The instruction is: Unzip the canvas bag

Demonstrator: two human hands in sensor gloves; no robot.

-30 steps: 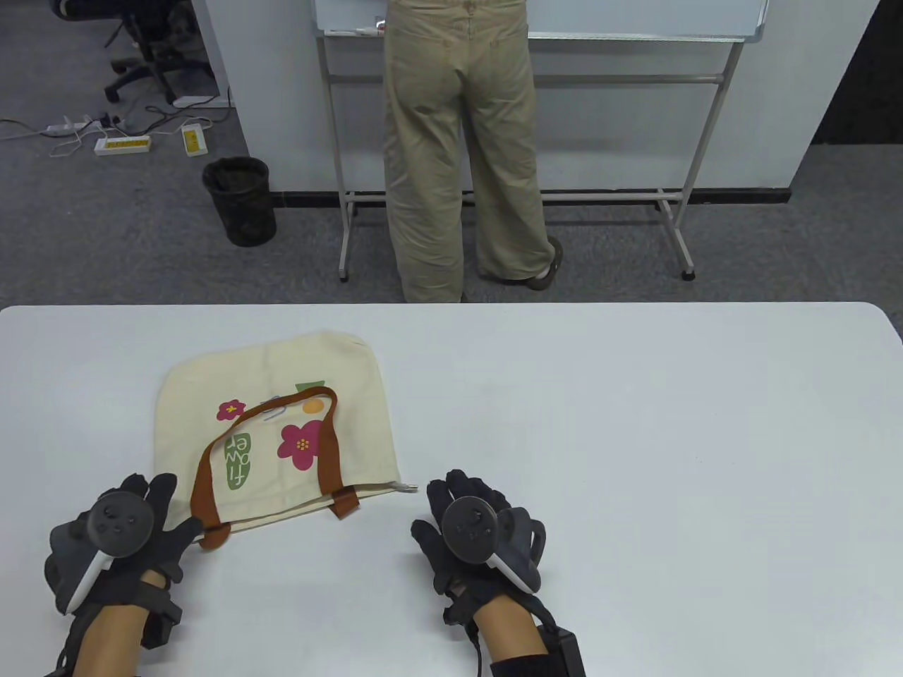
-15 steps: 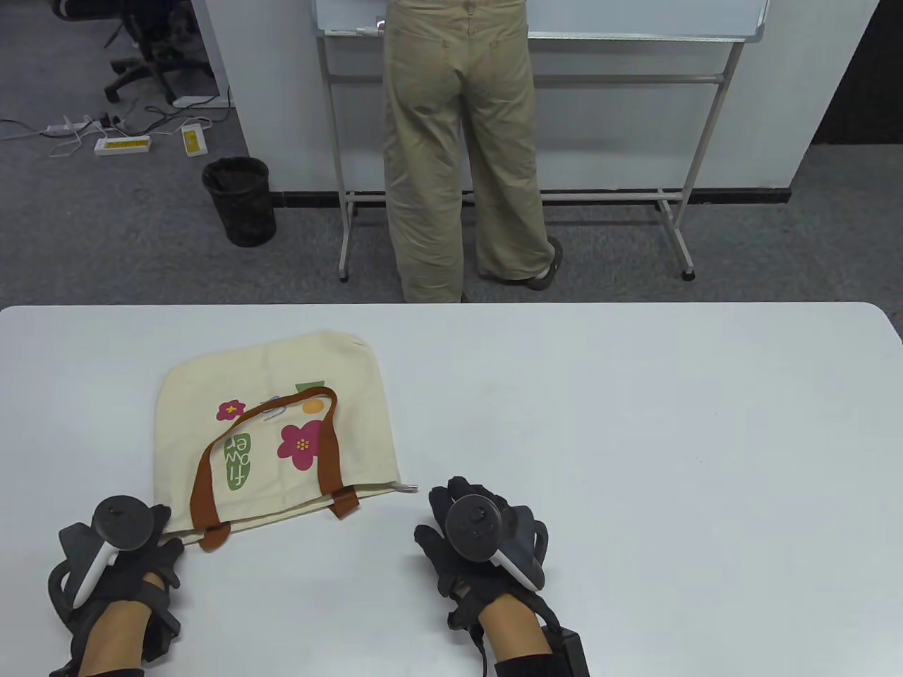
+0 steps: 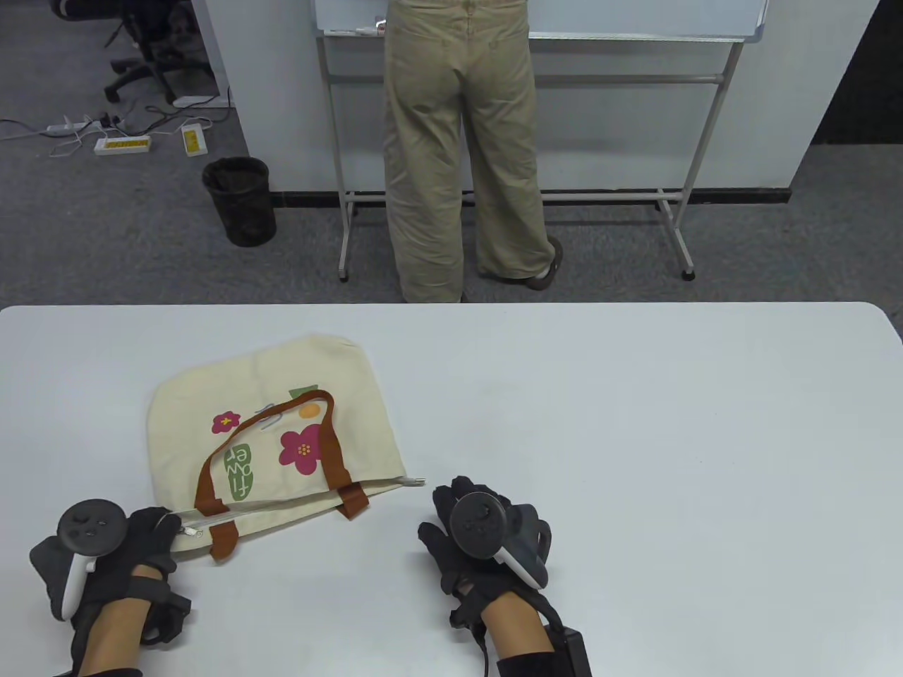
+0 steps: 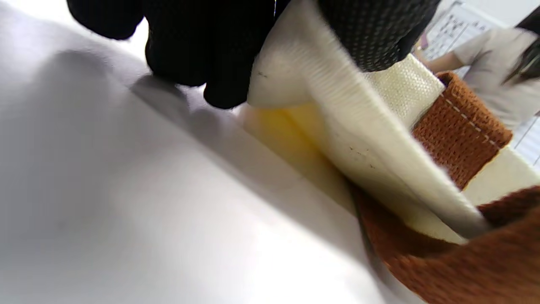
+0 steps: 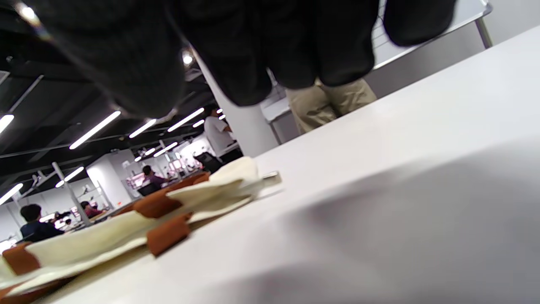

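The cream canvas bag [image 3: 282, 416] with flower prints and brown handles [image 3: 328, 451] lies flat at the table's near left, its zipped mouth towards me. My left hand [image 3: 161, 527] pinches the bag's near-left corner; in the left wrist view the gloved fingers [image 4: 371, 38] grip the cream canvas bag [image 4: 337, 109] beside a brown handle [image 4: 460, 126]. A small metal zipper pull [image 3: 190, 531] shows close to that hand. The zipper's metal end [image 3: 413, 482] sticks out at the bag's right corner. My right hand [image 3: 458, 497] rests on the table just right of that end and holds nothing.
A person in khaki trousers [image 3: 458, 155] stands beyond the table's far edge at a whiteboard stand [image 3: 677, 211]. A black bin [image 3: 240, 201] and cables lie on the floor at the back left. The white table [image 3: 670, 458] stretches to the right.
My left hand has moved left and taken hold of the bag's near-left corner. The bag has shifted and turned a little, and its zipper edge now shows. The right hand has barely moved.
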